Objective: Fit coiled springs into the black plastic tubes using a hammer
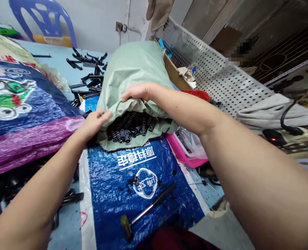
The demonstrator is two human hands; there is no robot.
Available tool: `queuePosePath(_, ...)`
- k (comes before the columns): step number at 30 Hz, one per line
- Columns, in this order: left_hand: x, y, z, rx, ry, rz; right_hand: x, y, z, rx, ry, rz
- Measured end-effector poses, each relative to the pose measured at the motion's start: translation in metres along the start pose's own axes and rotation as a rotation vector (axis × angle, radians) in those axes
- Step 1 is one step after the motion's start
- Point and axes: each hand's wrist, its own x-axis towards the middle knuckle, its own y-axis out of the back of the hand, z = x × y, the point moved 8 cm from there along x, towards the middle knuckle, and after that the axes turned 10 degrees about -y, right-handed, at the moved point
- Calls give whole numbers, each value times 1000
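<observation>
Well, pale green sack [137,66]: lying plump across the middle of the counter [66,220], its mouth open toward the person, its lower lip flat on a blue printed sheet [109,201].
Inside the mouth: a packed bunch of black ribbed pieces [133,126], speckled with small pale dots, their ends facing the person.
Right hand [138,92]: over the top of the opening, fingers grasping the upper edge, with fabric bunched beneath them.
Left hand [94,123]: at the left corner of the mouth, fingers blurred against the fabric's edge; from where I stand I cannot tell whether they grip it or only touch it.
Hammer [151,207]: on the sheet, nearer the person than the sack, head at the lower left, dark handle slanting up to the right, black crumbs scattered around.
Sheet lettering: white, upside down from the person's side.
Left side: a big patterned bag [47,100], blue above magenta, with a green cartoon printed on it.
Far end: slim black parts [94,81] strewn left of the sack; a purple chair [71,29] stands behind, by the wall.
Right side: a perforated metal panel [201,62]; below the right forearm, a pink tray [176,152] holding clear plastic [190,140].
</observation>
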Motion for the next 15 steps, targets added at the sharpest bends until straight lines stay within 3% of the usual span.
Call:
queuePosePath(4,-15,8,18,513,-343,5,34,-2,-15,-213,48,-79)
queuePosePath(7,-25,7,16,679,-420,-38,31,-4,-35,-414,187,-54)
queuePosePath(9,-26,12,13,652,-381,-25,4,-6,-53,-588,356,112)
queuePosePath(12,-25,24,8,406,-238,37,-77,-27,-66,-704,752,484)
queuePosePath(13,-25,27,5,278,-163,54,-101,-41,-56,-724,832,547)
queuePosePath(15,-30,30,-3,3,22,106,-117,-80,-13,-808,777,439)
